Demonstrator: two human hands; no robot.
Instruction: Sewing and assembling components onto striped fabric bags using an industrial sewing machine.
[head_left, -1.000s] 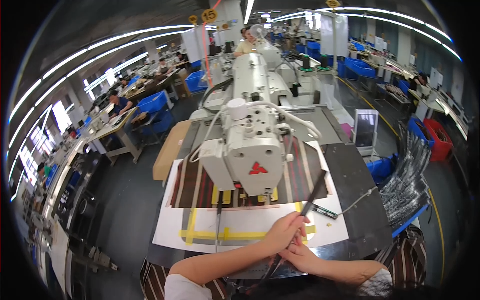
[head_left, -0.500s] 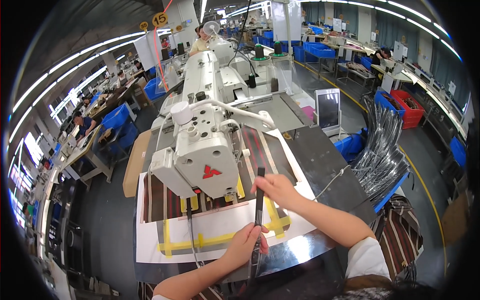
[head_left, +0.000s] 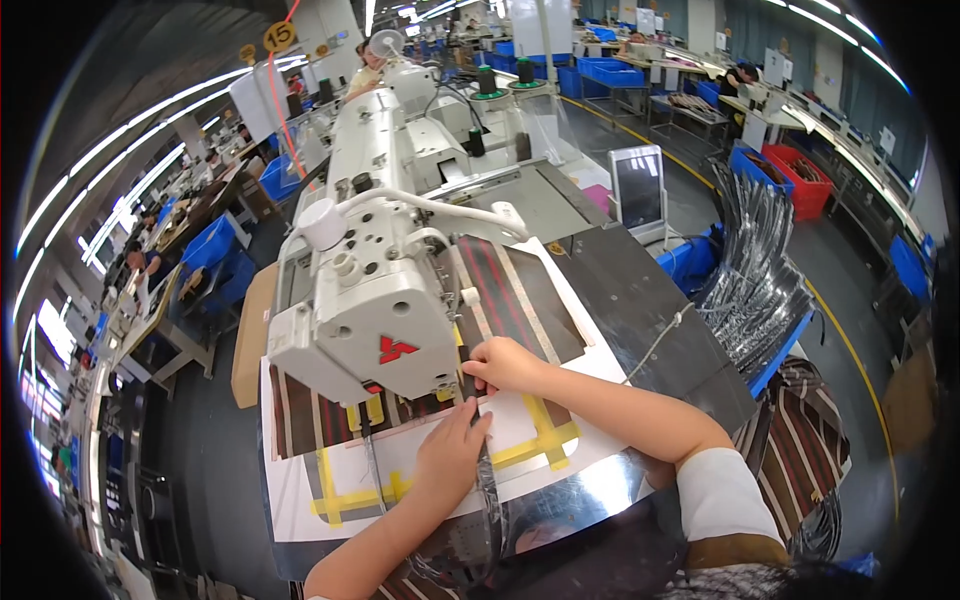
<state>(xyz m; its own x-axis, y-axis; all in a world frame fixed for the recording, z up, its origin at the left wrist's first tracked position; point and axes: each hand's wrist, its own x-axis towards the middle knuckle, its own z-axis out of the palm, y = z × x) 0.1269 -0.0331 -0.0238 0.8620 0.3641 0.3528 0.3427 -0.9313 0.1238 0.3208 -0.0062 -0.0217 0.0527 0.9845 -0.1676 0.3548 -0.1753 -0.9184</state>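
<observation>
A black strap (head_left: 488, 480), its lower stretch glossy as if wrapped in clear plastic, runs up under my hands to the sewing machine (head_left: 390, 320). My right hand (head_left: 508, 366) is closed on its upper end just right of the machine head, fingertips pinched together. Lower down, my left hand (head_left: 450, 452) closes over the strap, its fingers partly covering it. Beneath lies striped brown fabric (head_left: 500, 300) on a white sheet (head_left: 520, 455) marked with yellow tape (head_left: 545, 440). Another dark strap (head_left: 371, 460) hangs from under the machine head at left.
A bundle of shiny plastic-wrapped straps (head_left: 755, 265) rests in a blue bin (head_left: 690, 262) at right, with striped fabric (head_left: 800, 430) below it. A small screen (head_left: 638, 190) stands behind the dark table plate (head_left: 635, 285). Other people work at distant tables.
Both hands have moved forward and left, bringing the strap's upper end down beside the machine head. My view has shifted slightly.
</observation>
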